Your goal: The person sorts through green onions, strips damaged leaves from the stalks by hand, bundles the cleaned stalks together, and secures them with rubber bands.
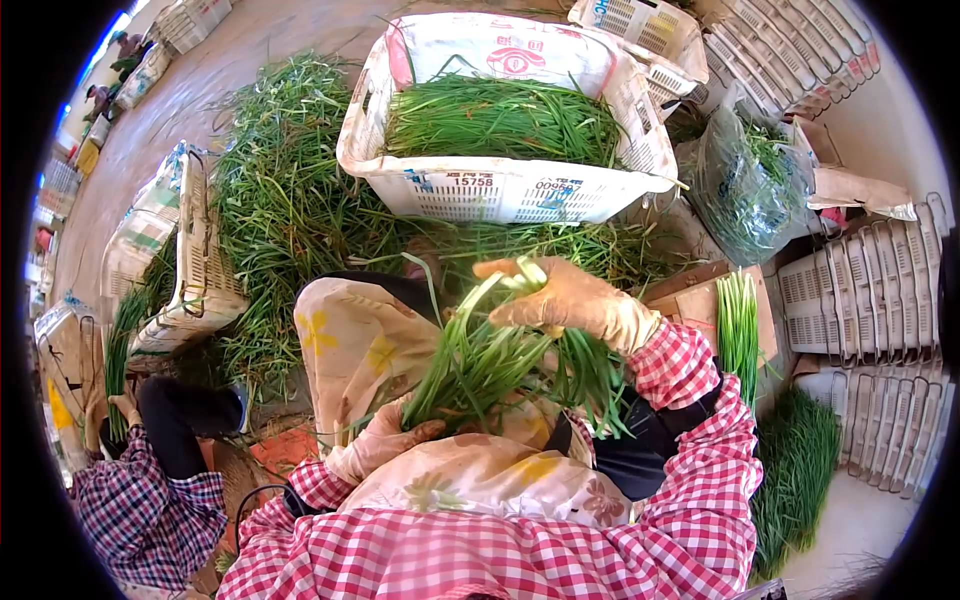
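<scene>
My left hand (390,440), in a pale stained glove, is closed round the lower part of a bunch of long green leaves (470,365) over my lap. My right hand (560,305), in a tan glove, is closed on a few pale-ended green stalks (505,285) above the bunch, some of whose leaves hang below the wrist. A patterned apron (370,340) covers my knees. In front of me, a white crate (510,195) holds a layer of green stalks (500,120) and a white printed sack (510,50).
Loose greens (290,220) are heaped left of the crate. A clear bag (750,180) and stacked crates (860,290) stand at right. Beside my right arm, a neat bundle (738,325) lies near cardboard; more greens (795,480) are behind. At left, a co-worker (150,500) holds stalks.
</scene>
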Action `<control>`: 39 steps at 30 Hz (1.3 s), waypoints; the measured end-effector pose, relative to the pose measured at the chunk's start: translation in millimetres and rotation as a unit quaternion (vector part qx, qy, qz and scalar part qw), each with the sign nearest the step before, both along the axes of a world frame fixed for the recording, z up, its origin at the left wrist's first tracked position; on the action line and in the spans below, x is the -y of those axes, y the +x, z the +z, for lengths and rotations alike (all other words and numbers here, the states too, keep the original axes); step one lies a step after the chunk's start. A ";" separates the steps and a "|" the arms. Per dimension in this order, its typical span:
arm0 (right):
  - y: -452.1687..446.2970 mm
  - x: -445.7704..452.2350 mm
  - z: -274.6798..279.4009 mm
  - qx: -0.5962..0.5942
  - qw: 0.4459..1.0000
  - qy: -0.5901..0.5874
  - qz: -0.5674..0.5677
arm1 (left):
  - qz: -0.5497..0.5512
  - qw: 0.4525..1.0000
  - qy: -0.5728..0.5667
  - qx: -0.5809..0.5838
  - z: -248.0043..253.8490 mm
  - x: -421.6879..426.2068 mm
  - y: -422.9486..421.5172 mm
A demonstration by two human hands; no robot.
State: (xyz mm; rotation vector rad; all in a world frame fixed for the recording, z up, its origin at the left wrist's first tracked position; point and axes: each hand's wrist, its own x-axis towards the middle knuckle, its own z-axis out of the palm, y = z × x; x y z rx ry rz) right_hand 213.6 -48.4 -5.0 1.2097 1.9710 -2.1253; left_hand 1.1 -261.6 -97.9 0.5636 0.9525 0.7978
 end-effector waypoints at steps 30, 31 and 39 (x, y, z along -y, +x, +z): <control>-40.4 25.4 -6.1 0.170 0.860 0.379 0.299 | -0.065 0.997 0.028 0.035 0.4 -4.7 1.0; -40.0 24.4 -6.7 0.166 0.872 0.363 0.285 | -0.065 0.997 0.042 0.031 -0.2 -4.8 1.5; -29.6 26.4 -29.0 0.159 0.868 0.366 0.297 | -0.069 0.997 0.015 0.026 -7.5 -6.6 -0.1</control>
